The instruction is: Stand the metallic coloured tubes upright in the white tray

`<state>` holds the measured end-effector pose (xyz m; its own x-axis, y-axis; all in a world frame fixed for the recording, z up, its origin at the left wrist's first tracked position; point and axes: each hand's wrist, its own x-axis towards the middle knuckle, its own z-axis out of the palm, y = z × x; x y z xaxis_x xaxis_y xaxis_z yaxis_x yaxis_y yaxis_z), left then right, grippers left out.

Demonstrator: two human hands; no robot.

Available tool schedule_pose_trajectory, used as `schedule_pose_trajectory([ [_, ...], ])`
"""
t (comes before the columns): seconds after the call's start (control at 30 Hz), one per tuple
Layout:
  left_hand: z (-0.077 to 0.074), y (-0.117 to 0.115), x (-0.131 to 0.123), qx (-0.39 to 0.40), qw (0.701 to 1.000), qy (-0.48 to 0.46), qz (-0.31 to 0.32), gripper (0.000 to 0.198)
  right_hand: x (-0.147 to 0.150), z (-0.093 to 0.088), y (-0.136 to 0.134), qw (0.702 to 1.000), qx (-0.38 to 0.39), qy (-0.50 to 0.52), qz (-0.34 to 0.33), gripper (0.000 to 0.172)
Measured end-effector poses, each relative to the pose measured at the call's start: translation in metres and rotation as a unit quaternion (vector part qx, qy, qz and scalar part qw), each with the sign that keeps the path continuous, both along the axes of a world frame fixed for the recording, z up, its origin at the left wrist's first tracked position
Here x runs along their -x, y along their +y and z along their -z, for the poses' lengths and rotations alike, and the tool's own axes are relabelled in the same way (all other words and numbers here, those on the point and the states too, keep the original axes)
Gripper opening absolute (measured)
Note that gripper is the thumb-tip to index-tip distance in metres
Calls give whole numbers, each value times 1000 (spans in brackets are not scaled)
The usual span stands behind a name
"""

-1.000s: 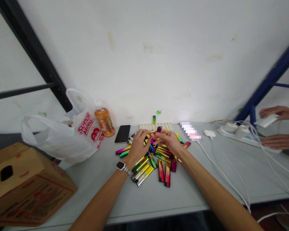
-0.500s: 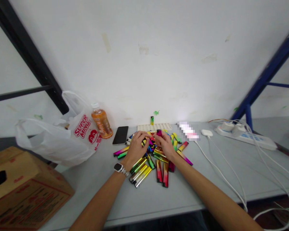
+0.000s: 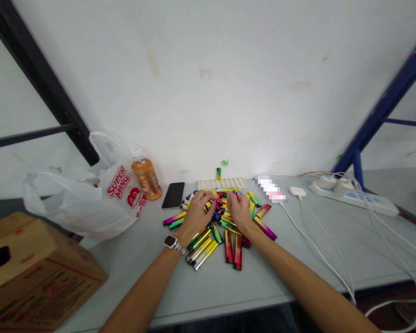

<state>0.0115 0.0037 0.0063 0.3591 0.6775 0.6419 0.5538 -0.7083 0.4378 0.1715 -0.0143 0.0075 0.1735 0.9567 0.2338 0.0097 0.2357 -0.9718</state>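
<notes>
"Head view, starting at the left: what has changed?"

"Not the left hand (image 3: 196, 210). It stays palm down over the heap of lighters (image 3: 217, 215), fingers bent and partly spread; I can't tell whether the tips pinch anything. The right hand (image 3: 240, 210) has changed. Half a second ago a dark-topped pink lighter stuck up from its fingers; now they are curled further in and that top no longer shows. Whether they hold it, or how tightly, I can't see."

"And farther right?"

"Another person's hands were over the power strip (image 3: 355, 198) a second ago; they are gone."

"What does that mean for the work?"

"My reading: the pink lighter was tipped or lowered among the others, so the handling is still going on, one piece at a time."

"Where are the lighters, and how do they look?"

"Mid-table, nearer the back edge of the table (image 3: 208, 298) than the front. Shiny, colour-faded bodies with black ends: a pink-and-yellow one (image 3: 174, 218) at the left, silver-and-gold ones (image 3: 205, 254) fanned toward the front edge, a small green-and-yellow one (image 3: 218, 174) upright by the white gridded tray (image 3: 234, 183) along the back edge, red-and-gold ones (image 3: 238, 253) pointing frontward, and a purple-and-yellow one (image 3: 265, 228) lying slantwise at the right."
</notes>
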Motion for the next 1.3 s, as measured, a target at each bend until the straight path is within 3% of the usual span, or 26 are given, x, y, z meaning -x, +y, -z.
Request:
schedule_pose_trajectory([
  [0.27,4,1,0,5,1000,16,-8,11,-1,-1,-5,999,-14,22,-46,61],
  [0.87,4,1,0,14,999,26,-11,12,1,2,1,1000,3,9,-6,47],
  [1.07,10,3,1,28,996,81,-10,24,2,-7,-3,994,13,63,-85,42],
  [1.2,12,2,3,40,991,128,-1,29,-3,-8,4,992,-43,35,-114,36],
  [1.3,9,0,4,36,989,141,6,27,-14,-7,12,988,-121,-83,-46,29],
])
